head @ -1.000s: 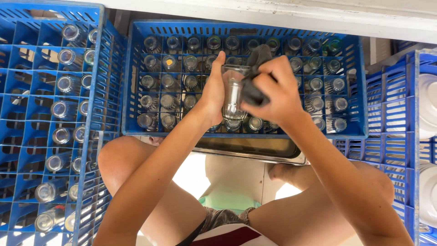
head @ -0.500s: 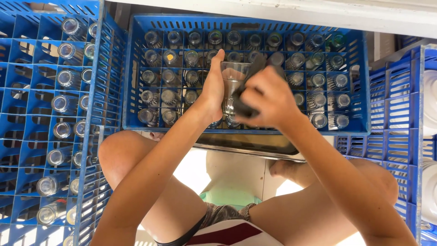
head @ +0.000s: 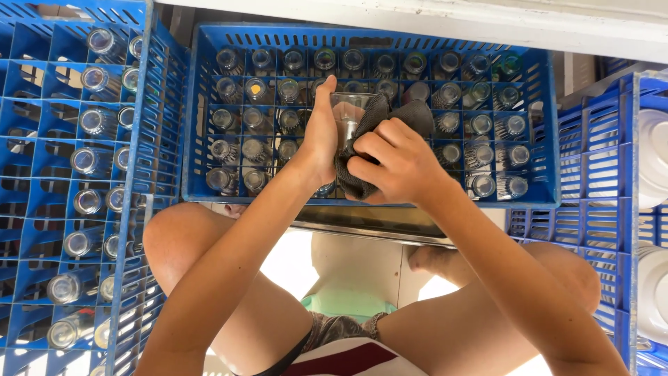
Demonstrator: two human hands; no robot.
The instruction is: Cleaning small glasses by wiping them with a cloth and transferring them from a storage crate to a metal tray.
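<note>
The person sits with bare knees spread, forearms reaching forward over the lap. Below the hands and nearer the body, a pale green stool (head: 348, 304) shows between the legs, with pale floor around it.

The left hand (head: 321, 136) is closed around the side of a clear drinking glass (head: 349, 115), thumb pointing up along its rim, holding it upright above the crate in front. The right hand (head: 395, 161) is closed on a dark grey cloth (head: 376, 129), pressing it against the right side of the glass; the cloth wraps over the rim and hangs down under the fingers. Glass, cloth and both hands touch one another in one cluster.

Just under the hands, the edge of a metal tray (head: 369, 221) shows beneath the near wall of the front blue crate (head: 198, 104). That crate lies directly beyond and below the hands, its compartments filled with upright clear glasses (head: 254, 90) seen from above.

Left of the left hand stands another blue crate (head: 42, 209), close beside the front one, with glasses in some of its cells and other cells bare. Right of the right hand, well apart, a third blue crate (head: 591, 181) holds white plates (head: 654, 157) on edge. Farthest off, beyond the front crate, runs a pale ledge (head: 452, 21).
</note>
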